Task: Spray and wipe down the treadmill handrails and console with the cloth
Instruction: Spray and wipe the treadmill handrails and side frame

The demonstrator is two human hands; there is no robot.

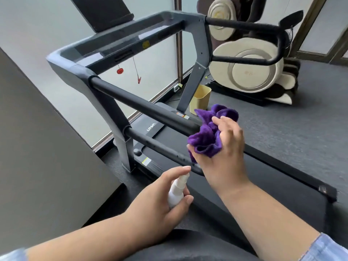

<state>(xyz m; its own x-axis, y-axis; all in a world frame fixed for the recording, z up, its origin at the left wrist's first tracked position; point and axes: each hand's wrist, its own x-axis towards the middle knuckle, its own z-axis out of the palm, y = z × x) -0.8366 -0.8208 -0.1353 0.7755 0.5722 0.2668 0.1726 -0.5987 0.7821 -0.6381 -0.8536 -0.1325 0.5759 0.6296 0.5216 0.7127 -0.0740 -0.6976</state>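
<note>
Holding the spray bottle curled in our left hand at six o'clock and the purple cloth bunched in our right hand against the near handrail, we risk misting the cloth-hand instead of the rail.

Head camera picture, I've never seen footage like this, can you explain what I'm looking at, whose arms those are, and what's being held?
This one picture comes from a camera worn on a person's head, looking forward and down, so the arms are the wearer's own. The left hand holds a small white spray bottle, a finger on its nozzle. The right hand grips a bunched purple cloth against the end of a black treadmill handrail. Further off are the grey console with a dark screen, a yellow bin on the floor and a cream massage chair.
</note>
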